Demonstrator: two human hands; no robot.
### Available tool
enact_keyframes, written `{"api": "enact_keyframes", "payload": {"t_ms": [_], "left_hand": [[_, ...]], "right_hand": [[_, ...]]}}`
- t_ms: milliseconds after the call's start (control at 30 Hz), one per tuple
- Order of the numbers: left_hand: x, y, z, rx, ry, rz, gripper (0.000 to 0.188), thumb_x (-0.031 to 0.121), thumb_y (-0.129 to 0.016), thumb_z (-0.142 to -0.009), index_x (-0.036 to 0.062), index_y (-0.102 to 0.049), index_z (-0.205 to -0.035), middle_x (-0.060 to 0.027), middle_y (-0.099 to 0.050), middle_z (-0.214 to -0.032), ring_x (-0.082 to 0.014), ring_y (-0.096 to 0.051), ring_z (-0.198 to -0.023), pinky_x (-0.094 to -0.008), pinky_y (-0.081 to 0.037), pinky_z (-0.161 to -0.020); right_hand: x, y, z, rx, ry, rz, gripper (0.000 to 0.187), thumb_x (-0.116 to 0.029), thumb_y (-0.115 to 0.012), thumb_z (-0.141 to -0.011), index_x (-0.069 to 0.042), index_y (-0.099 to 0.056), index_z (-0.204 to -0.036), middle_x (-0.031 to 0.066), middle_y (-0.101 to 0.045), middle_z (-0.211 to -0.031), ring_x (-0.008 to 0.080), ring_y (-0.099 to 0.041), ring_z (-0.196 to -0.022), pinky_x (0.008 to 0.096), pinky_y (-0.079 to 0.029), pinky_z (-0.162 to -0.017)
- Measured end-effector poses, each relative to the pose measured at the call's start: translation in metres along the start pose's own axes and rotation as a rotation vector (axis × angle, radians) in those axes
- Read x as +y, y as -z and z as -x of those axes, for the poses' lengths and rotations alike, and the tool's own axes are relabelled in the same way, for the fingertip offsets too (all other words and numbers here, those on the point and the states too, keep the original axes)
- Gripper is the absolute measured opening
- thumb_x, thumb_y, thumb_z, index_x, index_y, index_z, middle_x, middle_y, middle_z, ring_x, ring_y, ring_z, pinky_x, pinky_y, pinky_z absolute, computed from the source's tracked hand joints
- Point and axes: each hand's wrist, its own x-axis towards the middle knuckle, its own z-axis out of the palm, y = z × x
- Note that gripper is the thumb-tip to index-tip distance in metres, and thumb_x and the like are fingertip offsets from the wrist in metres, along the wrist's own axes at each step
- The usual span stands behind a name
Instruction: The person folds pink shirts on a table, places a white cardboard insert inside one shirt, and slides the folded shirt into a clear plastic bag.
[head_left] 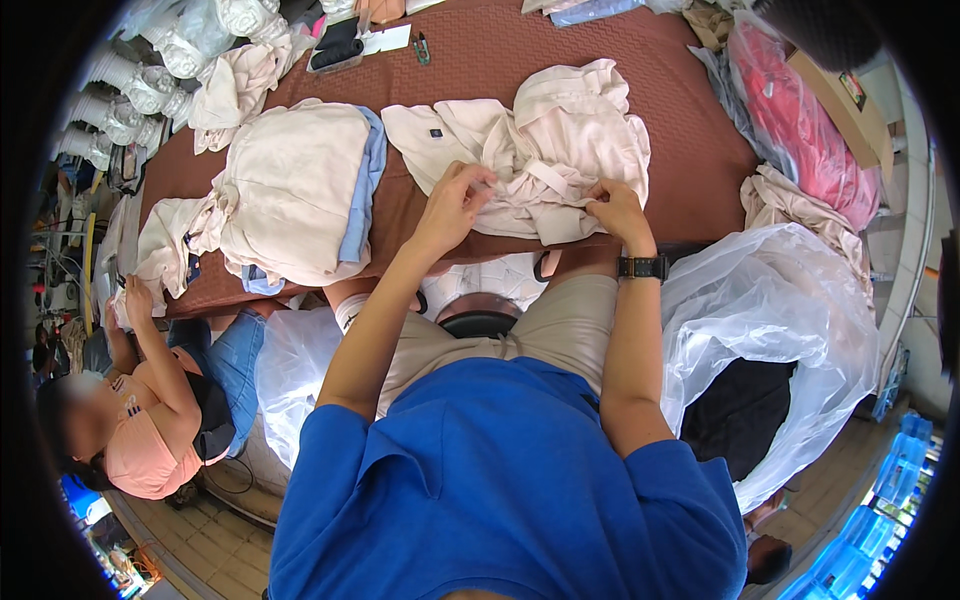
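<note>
Head view: one bunched beige garment [575, 130] lies at 1 o'clock on the brown-covered tabletop [695, 160], a small dark label toward its left end. Right hand [615, 212] at 2 o'clock: fingers pinch the garment's near folds. Left hand [455, 207] at 12 o'clock: fingers bent, thumb close to fingertips, at the cloth; whether they grip fabric cannot be told.

Containers: at 3 o'clock, a large clear plastic bag [780, 268], mouth spread, holds black fabric [740, 415]. At 2 o'clock, a second clear bag [825, 175] encloses red contents; a cardboard box [855, 120] adjoins it. At 11 o'clock, a small tray [350, 65] carries a black thread spool [335, 54].

Edges: the garment's near folds lie close to the tabletop's near edge. Brown cover shows narrowly between the garment and the garment stack [290, 190] at 10 o'clock, more broadly beyond it at 12 and beside it at 2. A co-worker [160, 440], at 8 o'clock, reaches to beige cloth [170, 245] at 9 o'clock.
</note>
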Motion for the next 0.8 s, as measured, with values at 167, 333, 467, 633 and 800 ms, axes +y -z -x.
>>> {"api": "enact_keyframes", "payload": {"t_ms": [167,333,467,633,800], "left_hand": [[-0.008,-0.010,-0.002,0.286,0.045,0.095,0.037,0.008,-0.067,-0.089,0.0039,-0.055,-0.123,-0.0104,-0.058,-0.111,-0.0155,-0.061,-0.077,-0.0287,-0.050,-0.071],[-0.009,-0.016,-0.025,0.247,0.391,0.161,0.037,0.010,-0.073,-0.083,-0.0015,-0.059,-0.116,-0.0126,-0.065,-0.098,-0.0152,-0.063,-0.076,-0.0292,-0.051,-0.069],[0.011,-0.022,-0.026,0.325,0.217,0.245,0.031,0.003,-0.073,-0.079,-0.0011,-0.061,-0.107,-0.0110,-0.068,-0.096,-0.0131,-0.062,-0.074,-0.0281,-0.050,-0.069],[0.038,-0.009,-0.013,0.477,-0.144,0.077,0.030,-0.008,-0.070,-0.073,0.0015,-0.059,-0.100,-0.0065,-0.068,-0.091,-0.0125,-0.061,-0.078,-0.0264,-0.050,-0.073],[0.035,-0.009,-0.007,0.566,-0.341,-0.027,0.032,-0.013,-0.067,-0.070,0.0034,-0.057,-0.095,-0.0088,-0.061,-0.087,-0.0208,-0.059,-0.074,-0.0297,-0.050,-0.069]], "right_hand": [[-0.026,0.016,0.014,-0.041,-0.075,0.190,0.023,-0.007,-0.065,-0.073,-0.003,-0.069,-0.096,0.0176,-0.069,-0.088,0.0305,-0.066,-0.084,0.0390,-0.051,-0.077],[-0.071,-0.016,0.001,0.383,0.493,0.076,0.022,-0.009,-0.070,-0.079,-0.002,-0.067,-0.100,0.0137,-0.064,-0.094,0.0242,-0.062,-0.082,0.0354,-0.050,-0.074],[-0.084,-0.051,-0.011,0.247,0.454,-0.157,0.021,-0.013,-0.070,-0.083,0.000,-0.064,-0.099,0.0148,-0.066,-0.093,0.0273,-0.062,-0.084,0.0376,-0.049,-0.077],[-0.050,-0.065,-0.023,0.098,0.224,-0.492,0.019,-0.012,-0.072,-0.088,-0.002,-0.061,-0.100,0.0026,-0.066,-0.090,0.0101,-0.059,-0.082,0.0238,-0.046,-0.074],[-0.053,-0.056,-0.013,0.031,0.209,-0.894,0.013,-0.004,-0.069,-0.089,-0.004,-0.058,-0.095,0.0000,-0.064,-0.088,0.0064,-0.057,-0.080,0.0220,-0.046,-0.074]]}}
